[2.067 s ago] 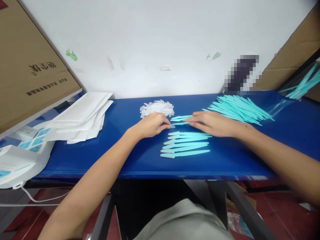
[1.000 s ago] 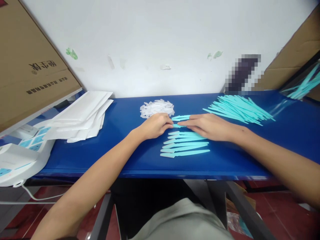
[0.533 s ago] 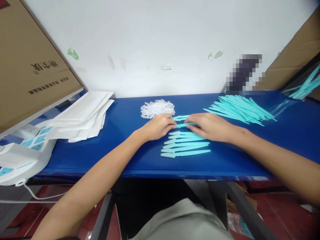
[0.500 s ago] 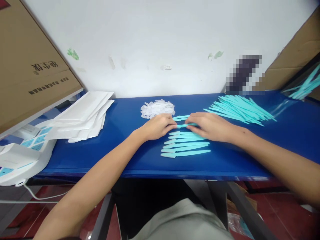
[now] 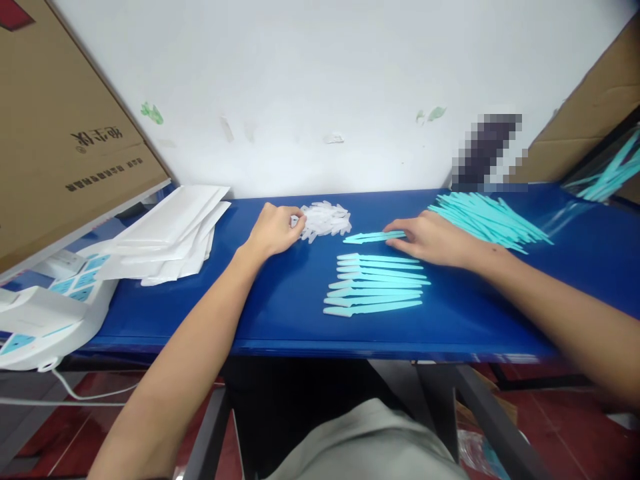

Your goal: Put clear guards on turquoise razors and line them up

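My left hand (image 5: 275,229) is at the left edge of a pile of small white plastic caps (image 5: 326,220), thumb and forefinger curled together. Whatever is between those fingertips is too small to make out. My right hand (image 5: 425,238) pinches the handle end of a turquoise eyebrow razor (image 5: 367,237), which lies close beside another, heads to the left. Nearer to me, several more turquoise razors (image 5: 375,293) lie side by side in a row on the blue table, their whitish heads also pointing left.
A loose heap of turquoise razors (image 5: 493,220) lies at the back right. White paper envelopes (image 5: 165,227) are stacked on the left, beside a white machine with blue panels (image 5: 75,313). A large cardboard box (image 5: 60,127) stands at the left. The table's front edge (image 5: 380,348) runs before my lap.
My left hand has moved left and back from the razors to the white caps. Another razor now lies at the back of the near row. My right hand has shifted slightly right and back.
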A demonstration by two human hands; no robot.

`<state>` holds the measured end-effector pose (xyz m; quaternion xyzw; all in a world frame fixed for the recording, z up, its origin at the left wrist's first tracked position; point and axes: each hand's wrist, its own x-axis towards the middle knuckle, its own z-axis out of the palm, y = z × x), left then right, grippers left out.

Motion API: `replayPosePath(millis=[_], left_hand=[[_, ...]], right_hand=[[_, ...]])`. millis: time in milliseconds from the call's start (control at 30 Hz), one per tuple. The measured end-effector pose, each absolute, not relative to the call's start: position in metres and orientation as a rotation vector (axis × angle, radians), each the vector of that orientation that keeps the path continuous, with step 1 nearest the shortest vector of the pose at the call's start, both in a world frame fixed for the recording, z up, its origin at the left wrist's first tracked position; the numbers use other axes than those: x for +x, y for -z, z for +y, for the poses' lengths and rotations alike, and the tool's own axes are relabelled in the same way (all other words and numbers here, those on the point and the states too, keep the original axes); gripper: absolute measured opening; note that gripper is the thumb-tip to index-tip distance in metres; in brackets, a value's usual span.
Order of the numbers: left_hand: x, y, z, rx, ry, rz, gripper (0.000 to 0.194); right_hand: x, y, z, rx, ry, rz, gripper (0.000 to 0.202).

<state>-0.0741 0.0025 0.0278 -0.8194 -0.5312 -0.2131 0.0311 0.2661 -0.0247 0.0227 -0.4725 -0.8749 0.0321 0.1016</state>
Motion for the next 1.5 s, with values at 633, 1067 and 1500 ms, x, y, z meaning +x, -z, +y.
replayPosePath(millis=[633, 1067, 1500], left_hand=[[-0.068, -0.031, -0.004, -2.715, 0.476, -1.366, 0.032], [-0.071, -0.030, -0.001, -2.712, 0.430, -1.417, 0.031], [-0.075, -0.029, 0.000, -2.728, 0.418, -1.393, 0.030]], right_hand=[[0.268, -0.006, -0.005, -1.141, -0.098, -2.606, 0.041], [0.263, -0.024, -0.007, -1.380, -0.184, -2.679, 0.035], [0.276, -0.042, -0.022, -1.526, -0.622, -2.659, 0.034]])
